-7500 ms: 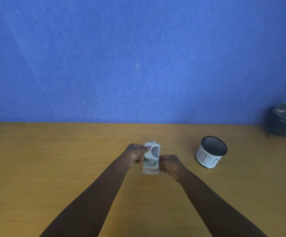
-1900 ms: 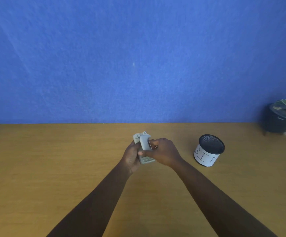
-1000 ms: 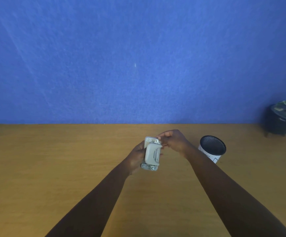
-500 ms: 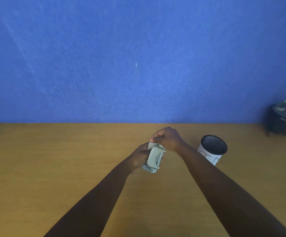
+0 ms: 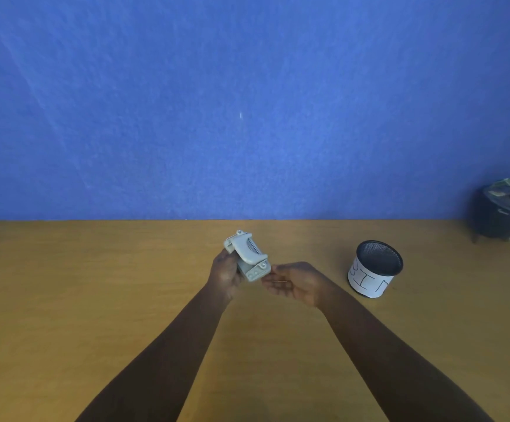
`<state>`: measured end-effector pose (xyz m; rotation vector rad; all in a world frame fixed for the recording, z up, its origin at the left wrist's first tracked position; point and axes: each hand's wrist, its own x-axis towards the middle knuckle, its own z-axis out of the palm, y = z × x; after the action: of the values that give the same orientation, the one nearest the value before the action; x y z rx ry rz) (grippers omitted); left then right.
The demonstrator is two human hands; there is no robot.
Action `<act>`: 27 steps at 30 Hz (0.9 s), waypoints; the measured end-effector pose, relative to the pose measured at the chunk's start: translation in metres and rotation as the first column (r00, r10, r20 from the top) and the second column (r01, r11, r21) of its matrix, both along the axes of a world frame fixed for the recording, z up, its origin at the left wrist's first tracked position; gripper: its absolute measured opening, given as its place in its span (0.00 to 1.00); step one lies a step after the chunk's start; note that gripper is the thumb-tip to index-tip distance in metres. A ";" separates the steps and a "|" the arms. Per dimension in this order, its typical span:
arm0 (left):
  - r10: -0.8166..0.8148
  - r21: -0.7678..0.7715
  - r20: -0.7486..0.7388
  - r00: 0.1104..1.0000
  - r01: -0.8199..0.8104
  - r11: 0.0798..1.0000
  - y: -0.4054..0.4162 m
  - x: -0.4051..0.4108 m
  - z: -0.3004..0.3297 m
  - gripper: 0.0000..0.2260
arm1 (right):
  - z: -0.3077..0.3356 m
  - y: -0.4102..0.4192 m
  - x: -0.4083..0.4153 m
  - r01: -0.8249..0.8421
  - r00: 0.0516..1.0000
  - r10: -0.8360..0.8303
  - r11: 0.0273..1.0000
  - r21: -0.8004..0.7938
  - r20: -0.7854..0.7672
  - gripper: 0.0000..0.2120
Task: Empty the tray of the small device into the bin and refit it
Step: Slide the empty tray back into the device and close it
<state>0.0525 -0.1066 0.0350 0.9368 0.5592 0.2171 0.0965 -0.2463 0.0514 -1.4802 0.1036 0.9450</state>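
Note:
The small device [image 5: 249, 255] is a light grey hole punch, held tilted above the wooden table with its lever side facing me. My left hand [image 5: 226, 274] grips it from the left and underneath. My right hand [image 5: 294, 281] is just to its right, palm up, with fingertips touching the device's near lower corner. I cannot tell whether the tray is on the device. The bin [image 5: 375, 268] is a black mesh cup with a white paper label, standing on the table to the right of my right hand.
A dark pot with a green plant [image 5: 505, 213] stands at the far right by the blue wall [image 5: 247, 102]. The wooden table [image 5: 95, 300] stretches wide on both sides of my arms.
My right hand has come off the top of the device and dropped to its lower right corner, palm up. The left hand has tilted the device so its top leans to the left.

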 end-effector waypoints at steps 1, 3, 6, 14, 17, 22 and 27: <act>0.008 -0.004 -0.005 1.000 -0.008 1.000 -0.001 0.000 0.001 0.08 | 0.000 0.002 0.000 0.018 1.000 -0.018 1.000 0.023 0.001 0.14; 0.009 -0.008 -0.006 1.000 -0.009 1.000 -0.003 -0.002 0.001 0.09 | -0.001 0.005 0.000 0.047 0.999 -0.047 0.998 0.046 0.005 0.13; -0.005 0.013 -0.026 1.000 0.006 1.000 -0.003 -0.003 0.002 0.08 | -0.004 0.007 0.000 0.059 0.997 -0.061 0.998 0.033 0.053 0.13; -0.046 0.108 -0.155 0.987 0.063 0.992 -0.002 -0.005 -0.001 0.04 | -0.004 0.004 -0.003 0.092 0.996 -0.093 0.994 0.064 0.003 0.13; -0.007 0.047 -0.111 0.994 0.012 0.999 -0.005 -0.006 0.001 0.02 | -0.003 0.002 -0.008 0.000 0.999 0.006 0.993 0.122 -0.048 0.12; -0.007 0.068 -0.069 0.998 0.012 0.998 -0.009 -0.007 0.000 0.03 | -0.008 0.006 -0.011 0.042 0.999 -0.043 0.991 0.128 0.006 0.05; -0.008 0.125 -0.076 0.997 0.017 0.992 -0.013 -0.009 -0.003 0.05 | -0.013 0.010 -0.012 0.079 0.996 -0.081 0.996 0.027 0.041 0.07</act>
<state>0.0432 -0.1192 0.0322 1.0734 0.6139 0.2079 0.0841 -0.2361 0.0380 -1.4612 0.1192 0.8476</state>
